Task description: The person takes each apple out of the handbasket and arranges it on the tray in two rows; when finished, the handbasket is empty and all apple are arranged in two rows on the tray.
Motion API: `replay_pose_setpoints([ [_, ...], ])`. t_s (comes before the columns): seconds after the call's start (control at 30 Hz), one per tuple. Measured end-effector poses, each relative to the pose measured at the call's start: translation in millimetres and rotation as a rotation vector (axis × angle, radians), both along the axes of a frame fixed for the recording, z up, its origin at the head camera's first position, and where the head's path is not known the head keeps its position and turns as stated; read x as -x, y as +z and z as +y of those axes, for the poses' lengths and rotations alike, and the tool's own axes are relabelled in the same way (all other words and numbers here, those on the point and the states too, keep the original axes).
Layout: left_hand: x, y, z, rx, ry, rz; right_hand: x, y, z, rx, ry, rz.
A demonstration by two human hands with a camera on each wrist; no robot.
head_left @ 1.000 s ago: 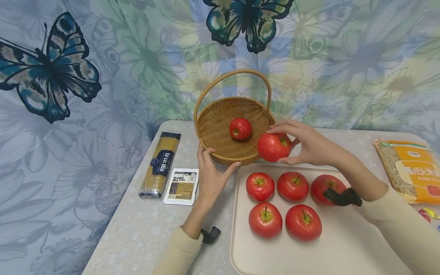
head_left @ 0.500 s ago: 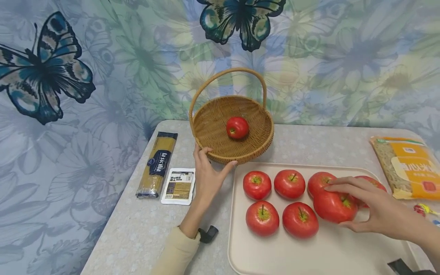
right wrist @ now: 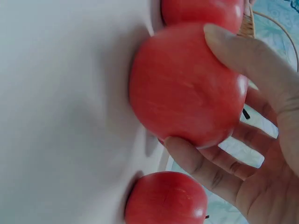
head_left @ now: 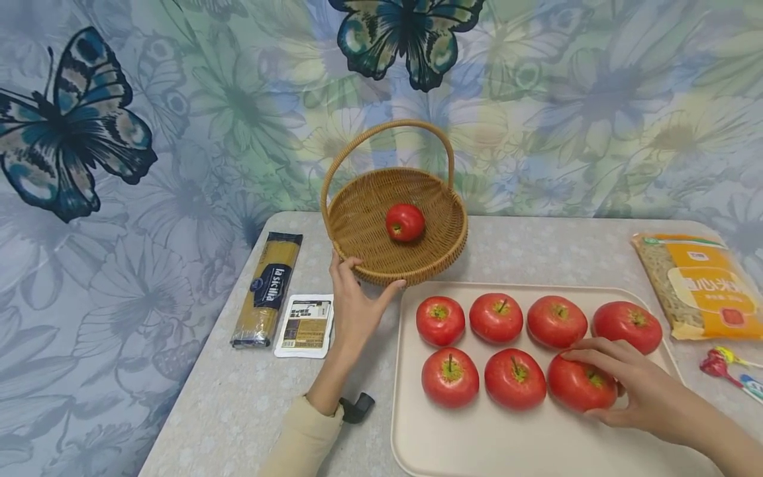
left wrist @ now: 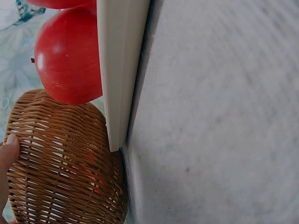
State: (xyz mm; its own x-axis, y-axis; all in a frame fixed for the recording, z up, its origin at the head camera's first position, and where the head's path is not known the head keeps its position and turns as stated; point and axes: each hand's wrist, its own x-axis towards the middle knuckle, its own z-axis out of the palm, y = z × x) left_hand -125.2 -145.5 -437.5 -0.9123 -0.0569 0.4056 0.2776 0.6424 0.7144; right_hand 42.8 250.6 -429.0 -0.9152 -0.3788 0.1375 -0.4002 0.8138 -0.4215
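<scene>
A wicker basket (head_left: 363, 199) with a tall handle stands tilted at the back of the table, one red apple (head_left: 405, 222) inside. My left hand (head_left: 356, 311) grips its near rim, fingers over the edge and thumb along the outside; in the left wrist view only part of that hand (left wrist: 7, 156) shows against the weave. On the beige tray (head_left: 507, 437), red apples stand in two rows. My right hand (head_left: 646, 391) holds the front row's rightmost apple (head_left: 578, 384) between thumb and fingers. In the right wrist view this apple (right wrist: 187, 88) appears to rest on the tray.
Left of the basket lie a spaghetti pack (head_left: 268, 291) and a small white-edged packet (head_left: 305, 326). On the right are an orange-and-clear food bag (head_left: 700, 288) and wrapped lollipops (head_left: 721, 364). A patterned cloth with butterflies (head_left: 411, 40) hangs behind the table.
My right hand has carried the apple from beside the basket down to the tray's front row, right end. My left hand has kept its grip on the basket rim.
</scene>
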Motion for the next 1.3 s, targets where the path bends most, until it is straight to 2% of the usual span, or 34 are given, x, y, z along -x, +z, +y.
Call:
replay_pose_setpoints([
  [0.2,-0.2,-0.1,-0.5,0.002,-0.002,0.011,-1.7,-2.0,-4.6,-0.066,-0.019,0.027],
  [0.27,-0.2,-0.3,-0.6,0.002,0.001,0.008,-1.3,-0.8,-5.0,-0.080,-0.034,0.001],
  [0.4,0.8,-0.6,-0.3,0.003,0.002,0.000,-0.9,3.6,-4.7,-0.069,-0.064,-0.115],
  [0.5,1.2,-1.5,0.2,0.005,-0.001,-0.004,-2.7,8.9,-1.5,-0.068,-0.084,-0.127],
  [0.77,-0.2,-1.4,0.3,0.009,0.009,-0.004,-1.5,34.0,11.5,-0.131,-0.116,0.056],
  [0.87,-0.3,-1.4,0.1,0.005,0.011,-0.006,4.1,40.6,8.1,-0.125,-0.088,0.100],
  [1.0,-0.2,-1.3,-0.3,0.005,0.009,-0.005,19.6,53.6,-5.6,-0.100,-0.010,0.138],
  [1.1,0.0,-1.0,-0.4,0.004,0.004,-0.002,39.1,68.4,-19.1,-0.064,0.050,0.134],
  [1.2,0.1,-0.9,-0.5,0.002,0.000,0.006,66.2,82.8,-33.9,-0.027,0.110,0.122],
  [1.3,-0.2,-1.0,-0.5,0.002,-0.006,0.014,101.8,89.6,-50.4,0.022,0.195,0.137],
])
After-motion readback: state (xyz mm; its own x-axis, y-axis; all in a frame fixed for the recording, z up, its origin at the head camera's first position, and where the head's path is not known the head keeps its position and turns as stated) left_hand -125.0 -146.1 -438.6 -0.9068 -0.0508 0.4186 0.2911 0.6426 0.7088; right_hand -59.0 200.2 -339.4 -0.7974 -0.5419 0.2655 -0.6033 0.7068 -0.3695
